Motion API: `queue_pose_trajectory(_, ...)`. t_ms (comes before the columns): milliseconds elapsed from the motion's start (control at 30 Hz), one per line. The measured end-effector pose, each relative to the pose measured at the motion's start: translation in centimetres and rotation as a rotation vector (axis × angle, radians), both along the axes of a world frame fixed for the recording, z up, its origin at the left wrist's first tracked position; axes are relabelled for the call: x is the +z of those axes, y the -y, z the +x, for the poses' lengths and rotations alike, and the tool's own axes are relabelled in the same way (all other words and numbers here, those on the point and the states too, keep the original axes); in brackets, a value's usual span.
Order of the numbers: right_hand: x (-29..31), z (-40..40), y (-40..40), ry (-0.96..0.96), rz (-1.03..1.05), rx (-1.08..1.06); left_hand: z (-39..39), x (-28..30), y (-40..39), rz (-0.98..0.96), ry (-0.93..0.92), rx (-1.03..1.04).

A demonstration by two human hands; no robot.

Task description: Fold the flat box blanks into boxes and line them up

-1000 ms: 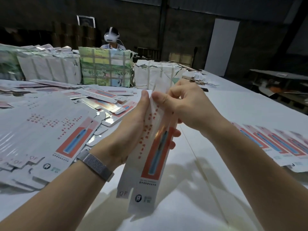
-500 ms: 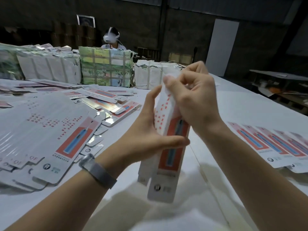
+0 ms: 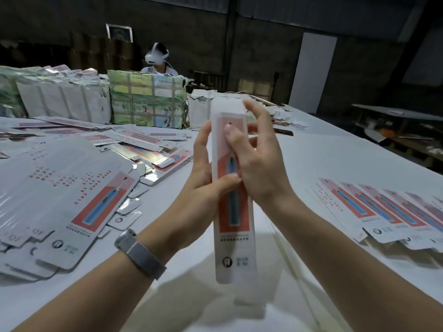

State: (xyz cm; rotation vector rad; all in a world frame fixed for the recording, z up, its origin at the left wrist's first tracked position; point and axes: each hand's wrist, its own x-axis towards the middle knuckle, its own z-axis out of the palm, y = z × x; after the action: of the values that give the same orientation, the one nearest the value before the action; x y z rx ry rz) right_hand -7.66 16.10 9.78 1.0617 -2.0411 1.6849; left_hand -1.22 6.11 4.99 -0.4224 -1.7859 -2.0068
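one box (image 3: 233, 238) (upright), left hand (image 3: 203, 185), right hand (image 3: 257, 171) gripping

blanks (image 3: 60, 200) left | box (image 3: 233, 212) centre | row (image 3: 388, 209) right | bundles (image 3: 146, 101) behind

The box (image 3: 232, 200) is thin printed card with a soft sheen; the blanks (image 3: 72, 188) are glossy card, some foil-bright; the table (image 3: 323, 159) is matt white; the band (image 3: 140, 254) is woven metal mesh
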Motion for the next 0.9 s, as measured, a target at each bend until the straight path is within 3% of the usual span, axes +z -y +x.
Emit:
queue_pose_trajectory(167, -1.0, 0.6, 0.4, 0.070, -0.094, 0.154, -0.1, 0.2, 0.2, 0.010, -0.017, 0.227)
queue_pose_trajectory(267, -1.6, 1.1, 0.8, 0.137, -0.147, 0.232, -0.2, 0.0, 0.3, -0.080, -0.079, 0.344)
queue_pose_trajectory(500, -1.9, 1.4, 0.9, 0.203, -0.266, 0.235, -0.3, -0.4, 0.3, -0.151, -0.190, 0.282)
queue_pose_trajectory(900, -2.2, 0.9, 0.8, 0.222, -0.275, 0.271, -0.2, -1.1, 0.2, -0.119, -0.186, 0.257)
